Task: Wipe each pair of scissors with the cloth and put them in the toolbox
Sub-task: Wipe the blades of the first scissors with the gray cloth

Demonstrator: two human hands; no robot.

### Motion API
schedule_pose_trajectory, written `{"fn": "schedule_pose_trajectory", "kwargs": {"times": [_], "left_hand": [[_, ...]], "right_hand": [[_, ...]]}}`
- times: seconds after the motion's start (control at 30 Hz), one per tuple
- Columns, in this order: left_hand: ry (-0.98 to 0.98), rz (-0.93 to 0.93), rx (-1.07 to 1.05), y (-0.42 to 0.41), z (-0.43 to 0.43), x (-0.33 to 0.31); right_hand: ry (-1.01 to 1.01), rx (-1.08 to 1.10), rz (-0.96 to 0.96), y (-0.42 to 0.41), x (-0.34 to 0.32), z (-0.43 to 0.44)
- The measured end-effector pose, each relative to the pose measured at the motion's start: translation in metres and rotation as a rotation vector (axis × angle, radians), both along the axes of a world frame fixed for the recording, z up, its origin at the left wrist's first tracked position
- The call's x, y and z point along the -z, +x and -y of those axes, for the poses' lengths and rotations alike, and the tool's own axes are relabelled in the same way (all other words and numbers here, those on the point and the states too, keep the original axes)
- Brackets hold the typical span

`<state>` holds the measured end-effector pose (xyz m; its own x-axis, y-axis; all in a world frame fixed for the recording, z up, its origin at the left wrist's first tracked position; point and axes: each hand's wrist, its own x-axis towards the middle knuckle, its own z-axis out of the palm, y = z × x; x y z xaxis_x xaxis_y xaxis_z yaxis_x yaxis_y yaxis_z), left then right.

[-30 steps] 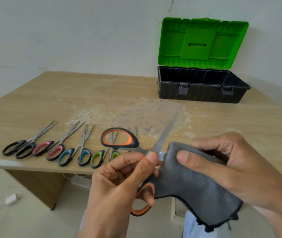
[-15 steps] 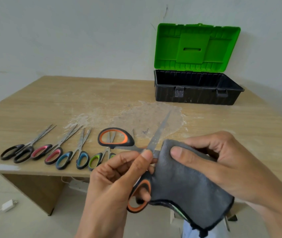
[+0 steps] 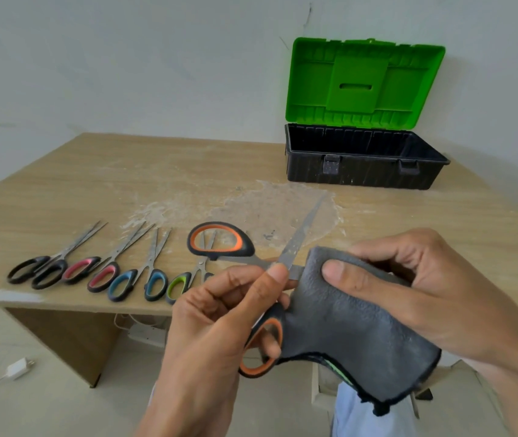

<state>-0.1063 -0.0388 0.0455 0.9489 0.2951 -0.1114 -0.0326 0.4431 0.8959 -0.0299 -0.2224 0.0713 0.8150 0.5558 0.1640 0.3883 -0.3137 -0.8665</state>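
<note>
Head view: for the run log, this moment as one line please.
wiping | left hand holds orange-handled scissors, open | right hand pinches grey cloth over one blade | four scissors on table | toolbox open

Worn wooden table (image 3: pixel 93 184) with a row of four small scissors (image 3: pixel 103 276) and an open green-lidded toolbox (image 3: pixel 361 173).

Left hand (image 3: pixel 216 313) pinches opened orange-handled scissors (image 3: pixel 242 245) near pivot. Right hand (image 3: pixel 425 288) grips grey cloth (image 3: pixel 346 335), wrapped over one blade; other blade points up-right. Four small scissors (image 3: pixel 151 268) in row on desk (image 3: pixel 93 190), left. Toolbox (image 3: pixel 361 175) open, far right.
</note>
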Motion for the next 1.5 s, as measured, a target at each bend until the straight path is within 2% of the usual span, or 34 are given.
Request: {"fn": "schedule_pose_trajectory", "kwargs": {"times": [0.47,0.67,0.87,1.03,1.37,1.5], "left_hand": [[0.04,0.006,-0.001,0.001,-0.003,0.003],[-0.012,-0.029,-0.014,0.004,-0.006,0.002],[0.043,-0.019,0.012,0.01,0.001,0.008],[0.008,-0.033,-0.029,0.011,-0.002,0.009],[-0.091,-0.082,0.026,0.011,-0.004,0.007],[0.016,-0.022,-0.02,0.012,0.003,0.01]], "right_hand": [[-0.025,-0.041,-0.011,0.007,0.004,-0.001],[-0.017,-0.048,-0.048,0.008,0.006,0.009],[0.003,-0.04,-0.081,0.008,0.011,0.002],[-0.034,-0.05,-0.071,0.009,0.014,0.002],[0.059,-0.02,-0.142,0.009,0.007,0.014],[0.009,0.011,-0.122,0.008,0.01,0.005]]}}
